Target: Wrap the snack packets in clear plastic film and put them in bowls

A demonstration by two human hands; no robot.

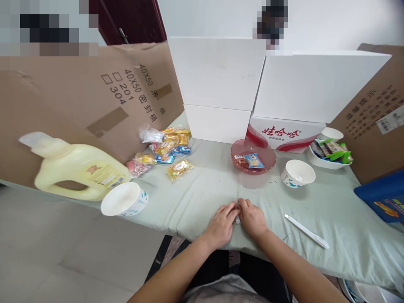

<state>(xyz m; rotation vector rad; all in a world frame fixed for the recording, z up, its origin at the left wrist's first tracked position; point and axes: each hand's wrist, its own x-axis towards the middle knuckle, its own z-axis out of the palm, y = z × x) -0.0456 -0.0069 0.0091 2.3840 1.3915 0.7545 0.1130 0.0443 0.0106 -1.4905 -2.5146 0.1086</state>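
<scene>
My left hand [222,223] and my right hand [252,219] meet near the table's front edge, fingers closed together. Between them shows a bit of a small clear, shiny plastic packet [237,219], mostly hidden by the fingers. Beyond the hands, a pink translucent bowl [271,159] holds a couple of snack packets [252,160]. A white paper bowl [298,172] stands right of it. To the right of my right hand lies a white utility knife [306,231]. A single yellow-wrapped snack [179,169] rests to the left of the pink bowl.
Several wrapped snacks [167,145] are heaped at the back left. A pale yellow jug [78,168] lies beside another paper bowl [124,200]. At right are a white dish [330,163] of green packets and a blue container [383,198]. White boxes [217,75] line the back.
</scene>
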